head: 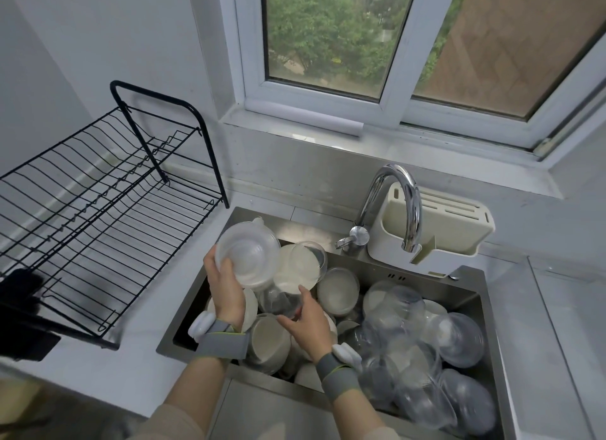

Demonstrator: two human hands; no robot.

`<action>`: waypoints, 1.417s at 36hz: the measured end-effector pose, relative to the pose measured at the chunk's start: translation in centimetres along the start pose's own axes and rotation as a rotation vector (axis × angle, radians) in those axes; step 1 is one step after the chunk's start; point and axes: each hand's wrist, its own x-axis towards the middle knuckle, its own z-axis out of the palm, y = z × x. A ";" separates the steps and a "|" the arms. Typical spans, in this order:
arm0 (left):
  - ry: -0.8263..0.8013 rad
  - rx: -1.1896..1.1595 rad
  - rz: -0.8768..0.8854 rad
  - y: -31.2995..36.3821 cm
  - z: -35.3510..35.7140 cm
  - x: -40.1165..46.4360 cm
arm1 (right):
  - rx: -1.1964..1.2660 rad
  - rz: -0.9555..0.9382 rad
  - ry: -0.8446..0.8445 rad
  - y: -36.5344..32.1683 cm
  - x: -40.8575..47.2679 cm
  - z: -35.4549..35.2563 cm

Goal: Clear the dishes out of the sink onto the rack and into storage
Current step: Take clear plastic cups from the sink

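The steel sink [387,269] is piled with several white ceramic bowls [337,290] and clear plastic bowls [423,357]. My left hand [224,287] grips a clear plastic bowl [249,254] by its rim, lifted above the sink's left side and tilted on edge. My right hand [306,321] holds a clear glass [282,301] lying just under that bowl, fingers curled round it. The black wire dish rack [98,229] stands bare on the counter to the left of the sink.
A chrome faucet [396,203] arches over the sink's back edge. Behind it stands a white knife and utensil holder [459,229]. A dark object [23,311] sits at the rack's near left corner. White counter [564,341] runs right of the sink, a window above.
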 end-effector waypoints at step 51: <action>-0.159 0.081 -0.155 -1.7 -4.6 -1.5 | 0.931 0.176 0.217 -2.7 -1.4 -0.1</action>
